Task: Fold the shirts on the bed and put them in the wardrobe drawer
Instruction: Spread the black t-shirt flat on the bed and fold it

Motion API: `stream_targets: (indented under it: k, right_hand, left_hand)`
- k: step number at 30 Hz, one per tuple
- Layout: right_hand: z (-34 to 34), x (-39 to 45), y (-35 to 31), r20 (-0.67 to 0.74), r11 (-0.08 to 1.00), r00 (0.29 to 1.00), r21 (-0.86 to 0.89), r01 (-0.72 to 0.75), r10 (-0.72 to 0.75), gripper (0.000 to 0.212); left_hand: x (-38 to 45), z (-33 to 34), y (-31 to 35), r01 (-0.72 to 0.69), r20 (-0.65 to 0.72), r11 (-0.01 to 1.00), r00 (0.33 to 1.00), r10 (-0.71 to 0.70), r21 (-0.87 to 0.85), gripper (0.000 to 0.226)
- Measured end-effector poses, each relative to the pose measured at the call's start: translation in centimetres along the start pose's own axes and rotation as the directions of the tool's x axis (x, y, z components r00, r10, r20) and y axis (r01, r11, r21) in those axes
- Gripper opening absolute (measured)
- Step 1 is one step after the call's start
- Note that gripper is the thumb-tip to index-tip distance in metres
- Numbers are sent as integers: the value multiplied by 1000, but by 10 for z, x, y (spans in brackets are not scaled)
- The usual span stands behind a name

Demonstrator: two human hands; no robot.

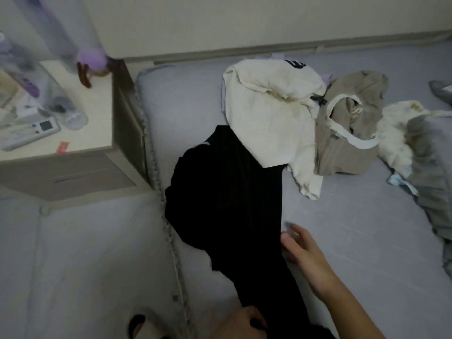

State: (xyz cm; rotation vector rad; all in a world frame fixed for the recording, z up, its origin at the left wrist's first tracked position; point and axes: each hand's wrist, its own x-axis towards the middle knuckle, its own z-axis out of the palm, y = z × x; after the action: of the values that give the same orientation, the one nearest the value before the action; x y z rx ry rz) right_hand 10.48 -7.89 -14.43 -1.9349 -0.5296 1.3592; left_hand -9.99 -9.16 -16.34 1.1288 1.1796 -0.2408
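Note:
A black shirt [227, 199] stretches from the bottom of the view up across the grey bed [342, 216]. My left hand [241, 321] grips its near end at the bottom edge. My right hand [302, 250] hovers with fingers spread beside the shirt's right edge, thumb close to the cloth. A cream shirt [266, 113] with a dark print lies crumpled over the black shirt's far end. To its right lies a beige shirt [347, 133] with white trim at the neck.
A bedside cabinet [66, 167] stands left of the bed, carrying a remote, bottles and small items. More crumpled white and grey cloth [415, 143] lies at the bed's right side. A grey padded mat [85, 265] covers the floor on the left.

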Motion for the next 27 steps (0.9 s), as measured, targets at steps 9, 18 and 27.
stream_targets:
  k: [9, 18, 27]
  right_hand:
    - [53, 46, 15, 213, 779, 933, -514, 359, -290, 54]
    - [-118, 48, -1, -51, 580, 866, -761, 289, -498, 39]
    - [-95, -91, 122, 191, 327, 689, -771, 546, -699, 59]
  left_hand:
    - [56, -124, 1, -2, -751, 909, 563, 345, 417, 77]
    - [19, 59, -57, -133, -610, 821, 607, 510, 555, 12]
    - [-30, 125, -79, -85, -531, 875, 765, 364, 478, 27]
